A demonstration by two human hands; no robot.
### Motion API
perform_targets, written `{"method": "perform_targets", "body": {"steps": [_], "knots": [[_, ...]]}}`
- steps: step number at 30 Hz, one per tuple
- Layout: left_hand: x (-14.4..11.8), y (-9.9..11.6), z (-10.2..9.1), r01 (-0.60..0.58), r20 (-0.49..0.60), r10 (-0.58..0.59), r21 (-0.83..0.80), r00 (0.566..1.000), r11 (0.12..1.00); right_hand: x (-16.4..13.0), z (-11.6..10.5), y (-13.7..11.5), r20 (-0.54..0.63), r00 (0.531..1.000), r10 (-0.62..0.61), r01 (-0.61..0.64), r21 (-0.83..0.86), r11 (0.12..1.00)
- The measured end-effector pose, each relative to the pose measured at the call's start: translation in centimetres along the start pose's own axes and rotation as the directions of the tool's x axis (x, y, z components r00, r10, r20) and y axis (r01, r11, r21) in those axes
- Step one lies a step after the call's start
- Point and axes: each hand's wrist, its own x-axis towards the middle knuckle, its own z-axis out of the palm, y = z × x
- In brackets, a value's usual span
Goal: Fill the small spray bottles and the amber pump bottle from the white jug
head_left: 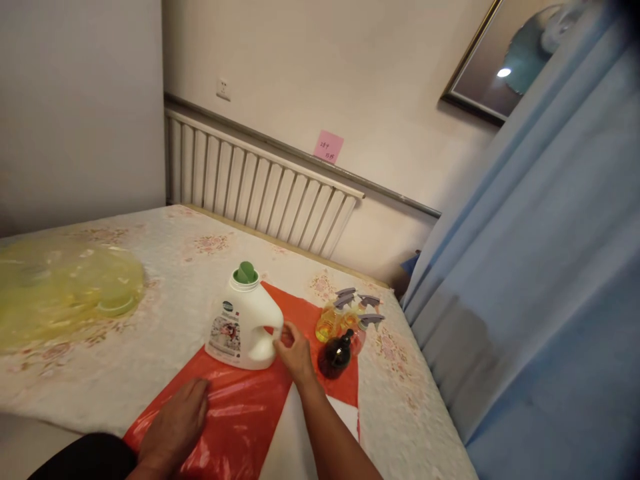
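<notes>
A white laundry detergent jug [245, 327] stands upright on a red plastic bag [240, 413]. Its cap is off, and a green spout shows in the neck. My right hand [294, 350] has its thumb and fingers closed at the jug's handle. Lying on the red bag to the left, my left hand [177, 420] has its fingers stretched out together and holds nothing that shows. Just right of my right hand are a dark pump bottle [335, 357] and several spray bottles [326, 325] with grey trigger heads.
A yellow translucent plastic bag [60, 287], with a pale yellow cap-like round [116, 303] in it, lies at the left on the flowered cover [175, 273]. Behind stand a radiator [260, 187] and a wall with a pink note [328, 145]. A blue curtain [540, 300] hangs at the right.
</notes>
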Motion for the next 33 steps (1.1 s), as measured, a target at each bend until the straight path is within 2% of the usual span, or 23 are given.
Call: {"method": "perform_targets", "body": {"steps": [3, 10, 13, 17, 21, 25, 29, 33], "knots": [[-0.1, 0.4, -0.4, 0.0, 0.007, 0.0, 0.029, 1.0, 1.0, 1.1, 2.0, -0.3, 0.037, 0.999, 0.024, -0.025, 0.022, 0.999], [-0.1, 0.3, -0.3, 0.015, -0.005, -0.015, -0.004, 1.0, 1.0, 3.9, 5.1, -0.7, -0.025, 0.994, 0.11, -0.106, 0.125, 0.986], [-0.2, 0.4, -0.3, 0.032, -0.004, -0.032, -0.009, 0.999, 0.999, 5.8, 5.2, -2.2, -0.068, 0.99, 0.12, -0.106, 0.181, 0.978], [-0.3, 0.7, -0.5, 0.025, 0.009, -0.026, 0.03, 1.0, 0.999, 7.4, 3.7, -4.5, -0.136, 0.983, 0.119, -0.083, 0.244, 0.966], [-0.3, 0.7, -0.6, 0.009, -0.002, -0.009, 0.048, 1.0, 0.999, 5.6, 1.3, -5.1, -0.174, 0.976, 0.13, -0.079, 0.274, 0.958], [-0.4, 0.8, -0.8, 0.009, -0.004, -0.009, 0.038, 1.0, 0.999, 1.7, -0.2, -3.6, -0.169, 0.969, 0.178, -0.132, 0.249, 0.959], [-0.4, 0.8, -0.8, 0.023, -0.001, -0.023, 0.011, 1.0, 1.0, -1.4, -0.5, -1.8, -0.143, 0.967, 0.209, -0.174, 0.229, 0.958], [-0.3, 0.6, -0.4, 0.072, -0.01, -0.072, -0.016, 0.997, 0.997, -2.9, -0.3, -0.8, -0.129, 0.967, 0.218, -0.188, 0.21, 0.959]]}}
